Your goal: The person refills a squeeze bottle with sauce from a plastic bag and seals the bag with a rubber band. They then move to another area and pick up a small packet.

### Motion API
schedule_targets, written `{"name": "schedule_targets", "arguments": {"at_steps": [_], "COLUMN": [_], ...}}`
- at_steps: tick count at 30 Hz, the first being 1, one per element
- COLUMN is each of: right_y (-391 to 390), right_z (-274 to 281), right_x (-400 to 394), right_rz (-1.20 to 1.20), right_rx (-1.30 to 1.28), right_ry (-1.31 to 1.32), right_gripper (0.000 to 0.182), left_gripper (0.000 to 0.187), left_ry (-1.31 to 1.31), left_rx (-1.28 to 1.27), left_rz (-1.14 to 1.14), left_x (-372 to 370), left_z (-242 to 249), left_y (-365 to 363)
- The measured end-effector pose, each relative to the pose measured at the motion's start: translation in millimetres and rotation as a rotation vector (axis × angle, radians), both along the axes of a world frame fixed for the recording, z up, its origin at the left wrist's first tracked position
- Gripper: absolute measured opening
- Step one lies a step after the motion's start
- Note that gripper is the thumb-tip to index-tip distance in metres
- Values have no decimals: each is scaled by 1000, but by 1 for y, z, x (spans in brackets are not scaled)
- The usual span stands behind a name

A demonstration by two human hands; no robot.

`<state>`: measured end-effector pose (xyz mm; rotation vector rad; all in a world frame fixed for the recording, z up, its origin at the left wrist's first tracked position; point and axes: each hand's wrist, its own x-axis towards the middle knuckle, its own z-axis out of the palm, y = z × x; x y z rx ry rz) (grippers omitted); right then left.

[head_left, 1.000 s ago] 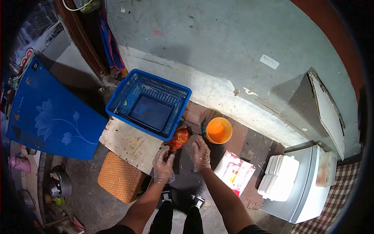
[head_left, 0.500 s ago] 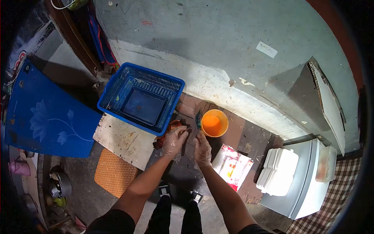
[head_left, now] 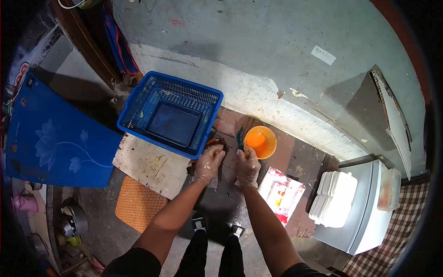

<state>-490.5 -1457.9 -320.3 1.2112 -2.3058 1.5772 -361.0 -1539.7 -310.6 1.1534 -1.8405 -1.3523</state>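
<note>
A big blue board [head_left: 50,134] with a flower on it lies far over at 9 o'clock. Next comes a woven orange mat [head_left: 138,203], with a pale cutting board [head_left: 147,164] just above it. A blue basket [head_left: 170,117] sits at 11 o'clock from the hands, touching that board. The left hand [head_left: 208,161], in a clear glove, rests curled on a red-orange fish [head_left: 213,144] right under the basket's corner. The right hand [head_left: 248,166], gloved too, pinches a small dark tool [head_left: 240,137] at 12 o'clock. An orange bowl [head_left: 260,142] sits just beside it at 1 o'clock.
</note>
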Motion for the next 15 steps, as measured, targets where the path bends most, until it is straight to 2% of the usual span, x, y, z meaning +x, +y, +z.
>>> {"name": "schedule_targets", "arguments": {"at_steps": [6,8,9,10,12,13,15], "right_y": [0,8,11,12,12,12,7], "right_z": [-21,-10,-15,-23,-32,-31,-27], "right_x": [5,14,18,19,21,22,19], "right_rz": [-57,28,8,3,-77,-82,-100], "right_rx": [5,83,94,97,143,146,261], "right_ry": [-245,140,3,4,-611,-614,-599], "right_gripper": [25,23,26,26,32,32,44], "left_gripper": [30,30,30,30,31,34,36], "left_ry": [-39,-36,-37,-36,-65,-70,-123], "left_rx": [-62,-42,-23,-20,-83,-119,-90], "left_rz": [-85,-95,-98,-104,-108,-150,-167], "left_x": [-17,-25,-29,-32,-37,-40,-49], "left_z": [0,-13,-13,-14,-17,-24,-25], "left_y": [-8,-15,-18,-20,-24,-28,-31]}}
